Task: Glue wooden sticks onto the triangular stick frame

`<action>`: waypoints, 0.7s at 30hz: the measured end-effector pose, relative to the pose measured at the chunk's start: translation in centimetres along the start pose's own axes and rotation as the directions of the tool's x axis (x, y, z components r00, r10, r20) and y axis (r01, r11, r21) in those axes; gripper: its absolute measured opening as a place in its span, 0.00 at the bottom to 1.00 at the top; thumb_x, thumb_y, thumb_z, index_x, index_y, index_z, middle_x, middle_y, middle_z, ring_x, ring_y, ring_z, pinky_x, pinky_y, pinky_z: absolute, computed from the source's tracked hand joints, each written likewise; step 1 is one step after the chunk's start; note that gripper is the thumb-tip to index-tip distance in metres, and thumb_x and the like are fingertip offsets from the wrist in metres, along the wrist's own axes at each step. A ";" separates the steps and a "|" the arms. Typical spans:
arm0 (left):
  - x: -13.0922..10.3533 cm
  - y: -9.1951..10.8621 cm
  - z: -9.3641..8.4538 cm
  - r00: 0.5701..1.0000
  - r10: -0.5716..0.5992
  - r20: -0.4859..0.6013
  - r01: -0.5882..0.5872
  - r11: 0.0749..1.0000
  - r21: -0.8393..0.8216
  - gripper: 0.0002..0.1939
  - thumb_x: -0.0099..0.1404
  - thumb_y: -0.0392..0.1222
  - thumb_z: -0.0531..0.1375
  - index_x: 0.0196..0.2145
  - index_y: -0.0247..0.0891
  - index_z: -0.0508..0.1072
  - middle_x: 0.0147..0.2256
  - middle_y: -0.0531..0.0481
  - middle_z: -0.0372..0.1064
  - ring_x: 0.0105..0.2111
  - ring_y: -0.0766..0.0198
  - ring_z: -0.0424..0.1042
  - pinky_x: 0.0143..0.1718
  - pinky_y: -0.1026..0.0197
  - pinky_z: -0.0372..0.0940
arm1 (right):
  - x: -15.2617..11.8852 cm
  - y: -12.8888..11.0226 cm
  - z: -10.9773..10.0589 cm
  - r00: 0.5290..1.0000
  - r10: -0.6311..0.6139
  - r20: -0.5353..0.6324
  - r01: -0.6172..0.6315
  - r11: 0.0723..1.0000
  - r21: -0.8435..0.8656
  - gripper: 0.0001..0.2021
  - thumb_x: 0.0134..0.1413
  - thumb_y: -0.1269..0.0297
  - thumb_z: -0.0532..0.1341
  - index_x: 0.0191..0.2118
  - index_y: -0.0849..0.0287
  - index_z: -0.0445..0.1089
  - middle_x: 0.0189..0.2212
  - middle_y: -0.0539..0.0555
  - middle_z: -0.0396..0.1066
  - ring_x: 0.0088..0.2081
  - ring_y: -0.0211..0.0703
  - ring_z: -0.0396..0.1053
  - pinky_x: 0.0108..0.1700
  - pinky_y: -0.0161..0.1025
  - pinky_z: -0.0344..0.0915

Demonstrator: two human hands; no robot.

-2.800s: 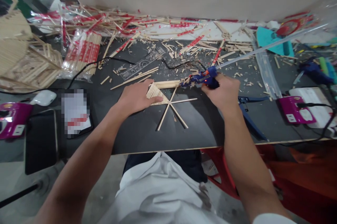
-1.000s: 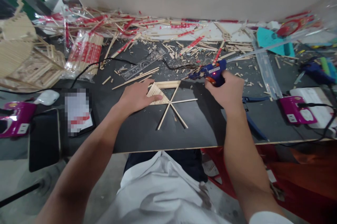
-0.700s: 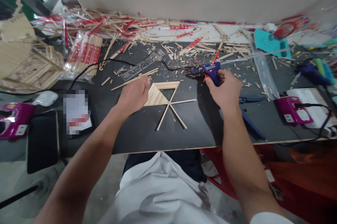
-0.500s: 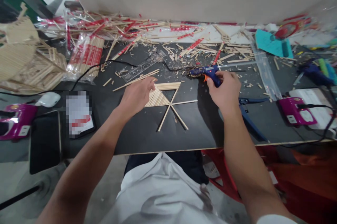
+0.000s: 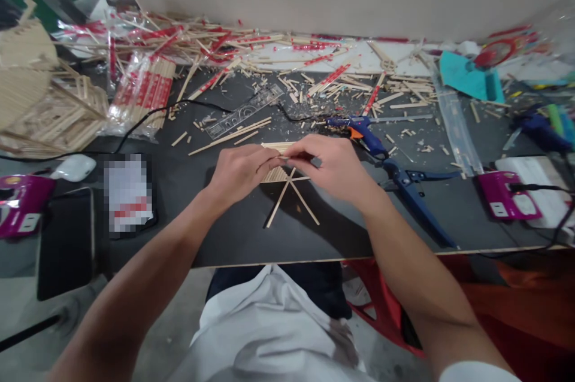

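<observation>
Over a flat frame of thin wooden sticks (image 5: 279,199) on the dark table, my two hands meet fingertip to fingertip. My left hand (image 5: 242,171) is closed in a pinch on a short wooden stick (image 5: 284,157). From the other side my right hand (image 5: 335,167) pinches the same stick, most of which the fingers hide. Behind the fingers shows a section of the frame filled with sticks laid side by side; bare spokes spread toward me. Just beyond my right hand lies a blue hot glue gun (image 5: 371,138) with an orange trigger.
Blue cutters (image 5: 415,202) lie to the right. A clear ruler (image 5: 245,111), loose sticks and offcuts (image 5: 332,91) cover the back. Packed chopsticks (image 5: 146,91), a phone (image 5: 66,244) and a stick-built model (image 5: 27,82) are left. Purple power sockets (image 5: 507,195) sit at both sides.
My right hand has let go of the glue gun, which now lies on the table, and has moved left to my left hand. Both now pinch a small stick over the frame.
</observation>
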State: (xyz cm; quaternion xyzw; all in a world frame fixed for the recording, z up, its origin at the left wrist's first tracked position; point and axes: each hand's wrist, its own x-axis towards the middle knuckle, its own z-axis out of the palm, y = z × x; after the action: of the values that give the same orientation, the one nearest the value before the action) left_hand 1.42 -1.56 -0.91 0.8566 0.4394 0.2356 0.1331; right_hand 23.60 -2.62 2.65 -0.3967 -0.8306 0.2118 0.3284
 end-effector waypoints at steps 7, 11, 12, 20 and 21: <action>0.3 -0.2 -0.4 0.996 -0.037 -0.077 0.038 0.999 0.013 0.21 0.77 0.55 0.53 0.44 0.42 0.81 0.40 0.46 0.82 0.39 0.60 0.79 0.42 0.61 0.66 | 0.4 2.1 -0.1 0.997 0.044 -0.065 -0.045 0.999 -0.022 0.05 0.63 0.68 0.62 0.38 0.56 0.77 0.35 0.53 0.79 0.35 0.43 0.74 0.40 0.40 0.67; 0.5 -0.8 -0.2 0.995 -0.022 -0.097 0.021 1.000 -0.008 0.16 0.76 0.48 0.54 0.44 0.41 0.81 0.41 0.47 0.81 0.40 0.61 0.79 0.42 0.61 0.67 | -0.7 3.4 0.4 0.981 0.142 -0.130 -0.145 0.989 -0.017 0.05 0.63 0.63 0.63 0.38 0.56 0.76 0.36 0.53 0.79 0.36 0.45 0.74 0.39 0.41 0.68; 0.5 -1.0 -0.1 0.995 -0.015 -0.103 0.014 1.000 -0.011 0.16 0.76 0.47 0.55 0.43 0.40 0.81 0.40 0.47 0.81 0.39 0.61 0.79 0.41 0.61 0.67 | -0.9 3.6 0.6 0.981 0.142 -0.135 -0.144 0.990 -0.008 0.05 0.63 0.62 0.64 0.38 0.56 0.76 0.35 0.53 0.79 0.36 0.45 0.74 0.39 0.41 0.68; 0.6 -1.8 0.7 0.983 0.000 -0.184 -0.007 0.999 -0.034 0.11 0.73 0.45 0.59 0.39 0.39 0.80 0.33 0.50 0.79 0.31 0.65 0.75 0.34 0.63 0.63 | -0.9 3.7 1.3 0.985 0.058 -0.162 -0.056 0.998 0.017 0.08 0.66 0.59 0.63 0.38 0.56 0.76 0.34 0.54 0.77 0.32 0.42 0.70 0.38 0.41 0.67; 0.6 -1.7 0.7 0.985 0.007 -0.175 -0.013 0.999 -0.035 0.11 0.73 0.45 0.59 0.39 0.39 0.80 0.33 0.50 0.79 0.31 0.65 0.74 0.34 0.63 0.62 | -0.8 3.7 1.4 0.987 0.046 -0.151 -0.044 0.999 0.013 0.08 0.66 0.58 0.63 0.39 0.56 0.76 0.35 0.54 0.77 0.32 0.42 0.70 0.38 0.41 0.67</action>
State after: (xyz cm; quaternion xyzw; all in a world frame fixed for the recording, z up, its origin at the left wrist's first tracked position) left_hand 0.89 -0.10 -2.11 0.8322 0.4408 0.3184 0.1082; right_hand 24.89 -1.22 -0.94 -0.4288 -0.7930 0.1925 0.3876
